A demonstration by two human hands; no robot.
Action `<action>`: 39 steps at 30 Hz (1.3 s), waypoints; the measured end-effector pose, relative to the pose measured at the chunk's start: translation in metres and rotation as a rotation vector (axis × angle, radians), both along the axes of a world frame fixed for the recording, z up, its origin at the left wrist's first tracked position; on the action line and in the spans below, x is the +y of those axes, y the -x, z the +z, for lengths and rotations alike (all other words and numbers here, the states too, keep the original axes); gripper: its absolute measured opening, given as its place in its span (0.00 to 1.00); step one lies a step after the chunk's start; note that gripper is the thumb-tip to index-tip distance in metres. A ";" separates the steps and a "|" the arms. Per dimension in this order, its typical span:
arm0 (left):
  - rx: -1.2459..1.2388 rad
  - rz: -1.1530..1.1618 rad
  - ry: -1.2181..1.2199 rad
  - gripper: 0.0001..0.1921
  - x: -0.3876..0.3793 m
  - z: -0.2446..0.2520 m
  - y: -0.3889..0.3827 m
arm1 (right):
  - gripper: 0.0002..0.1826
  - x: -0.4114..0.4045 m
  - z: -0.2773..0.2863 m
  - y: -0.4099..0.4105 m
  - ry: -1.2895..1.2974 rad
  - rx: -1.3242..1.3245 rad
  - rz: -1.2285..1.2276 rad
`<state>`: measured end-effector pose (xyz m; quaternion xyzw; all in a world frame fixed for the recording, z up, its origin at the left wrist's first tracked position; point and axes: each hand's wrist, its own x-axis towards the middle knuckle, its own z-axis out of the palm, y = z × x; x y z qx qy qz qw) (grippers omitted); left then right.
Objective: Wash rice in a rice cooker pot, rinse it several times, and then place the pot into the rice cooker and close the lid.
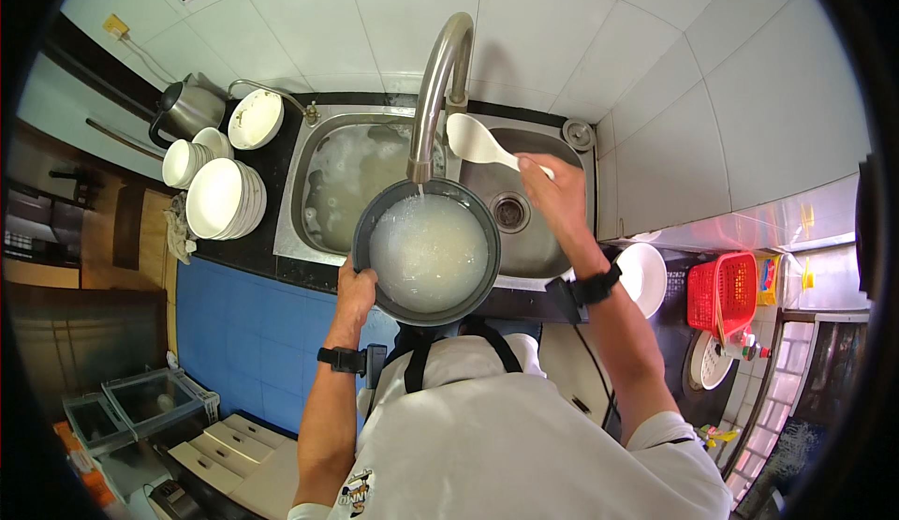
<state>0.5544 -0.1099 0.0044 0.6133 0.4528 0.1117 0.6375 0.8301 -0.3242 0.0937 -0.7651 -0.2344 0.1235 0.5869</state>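
My left hand (357,287) grips the near left rim of a round dark grey pot (364,232). Cloudy whitish water (428,253) stands in the pot, with pale grains showing in it. Above the far rim, the spout of a metal faucet (421,133) lets a thin stream run into the water. My right hand (555,186) holds a white plastic rice paddle (472,139) by its handle. The paddle is raised over the right sink basin (477,183), beside the faucet and apart from the pot.
The left basin (337,183) holds soapy water. Stacked white bowls (218,200), a soiled bowl (255,119) and an electric kettle (193,107) stand on the left counter. A white bowl (642,277) and a red plastic basket (723,291) are at the right. A drain strainer (578,133) sits at the back corner.
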 end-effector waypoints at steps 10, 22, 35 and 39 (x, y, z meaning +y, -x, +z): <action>-0.024 -0.197 -0.035 0.25 0.011 0.018 0.005 | 0.14 -0.044 -0.034 0.118 0.011 0.428 -0.068; -0.030 -0.351 -0.490 0.21 0.033 0.022 -0.011 | 0.23 -0.035 -0.022 0.170 0.258 0.275 -0.276; -0.136 -0.283 -0.436 0.22 -0.004 0.050 -0.004 | 0.21 -0.053 -0.043 0.167 0.022 0.361 -0.080; -0.148 -0.289 -0.430 0.25 -0.013 0.062 0.001 | 0.23 -0.062 -0.041 0.163 -0.021 0.494 -0.020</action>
